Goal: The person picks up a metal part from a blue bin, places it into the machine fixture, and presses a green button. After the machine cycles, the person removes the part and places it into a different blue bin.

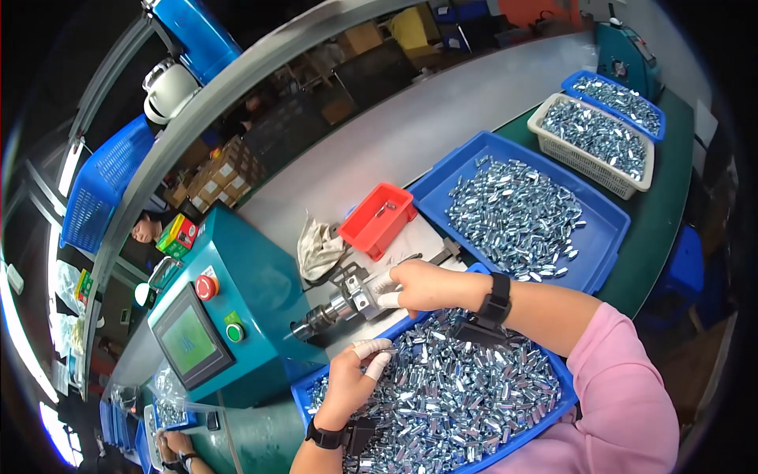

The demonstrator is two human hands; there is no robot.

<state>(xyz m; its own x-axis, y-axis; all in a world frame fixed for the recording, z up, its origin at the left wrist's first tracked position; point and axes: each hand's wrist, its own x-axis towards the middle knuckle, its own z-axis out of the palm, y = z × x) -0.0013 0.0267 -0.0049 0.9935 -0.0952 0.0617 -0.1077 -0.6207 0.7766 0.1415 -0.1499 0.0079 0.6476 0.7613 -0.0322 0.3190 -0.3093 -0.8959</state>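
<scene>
My left hand, its fingertips wrapped in white, is closed in a pinch over the near blue tray. A small shiny metal part shows at its fingertips. Many like it, short silvery metal parts, fill that tray. My right hand, also with white-wrapped fingers, reaches across to the metal fixture at the end of the machine's spindle. Its fingers are bent together against the fixture, and whatever they grip is hidden. Both wrists wear black bands.
The teal machine carries a screen, a red knob and a green button. Behind the fixture are a red bin and a cloth. Another blue tray and a white basket hold metal parts. Another person's hands show lower left.
</scene>
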